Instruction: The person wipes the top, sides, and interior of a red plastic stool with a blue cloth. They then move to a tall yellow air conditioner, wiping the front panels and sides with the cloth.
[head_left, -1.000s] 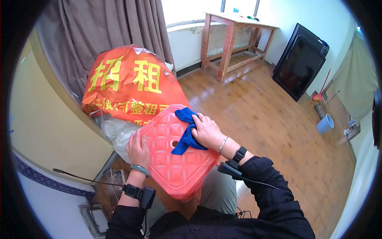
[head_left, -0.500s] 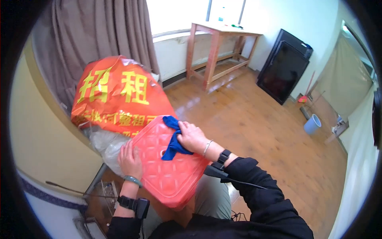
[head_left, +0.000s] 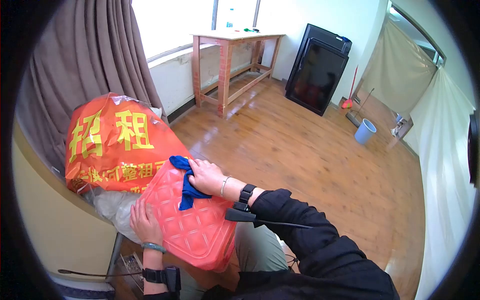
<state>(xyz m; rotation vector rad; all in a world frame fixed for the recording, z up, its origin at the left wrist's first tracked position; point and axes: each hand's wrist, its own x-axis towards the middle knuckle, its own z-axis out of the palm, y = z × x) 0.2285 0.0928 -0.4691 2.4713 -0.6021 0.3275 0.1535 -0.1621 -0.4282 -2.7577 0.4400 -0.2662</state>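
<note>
The fingers of your right hand (head_left: 207, 177) are bunched over a blue cloth (head_left: 186, 197), pinning it to the top of the pink plastic stool (head_left: 200, 235). Your left hand (head_left: 146, 225) lies unclosed on the stool's left edge, fingers extended.

To work this surface well, keep the right fingertips backed by cloth and the pressure even; gather in the loose tail so it doesn't fold under. Short strokes along the grooves between the raised squares should reach more than one broad sweep. Let the left palm take the counter-push, clear of the cloth's path, and mind the rim and corners, which are easy to miss.

The stool sits just in front of you, by your trouser leg (head_left: 260, 245), beside a white plastic bag (head_left: 117, 207) and a red sheet with yellow characters (head_left: 107, 150).

Against the earlier frames, your view has swung right: stool and hands sit lower and further left, and more of the pale hanging sheet (head_left: 445, 150) shows. The stool's centre hole, visible beside the cloth then, is now out of sight, probably beneath it.
</note>
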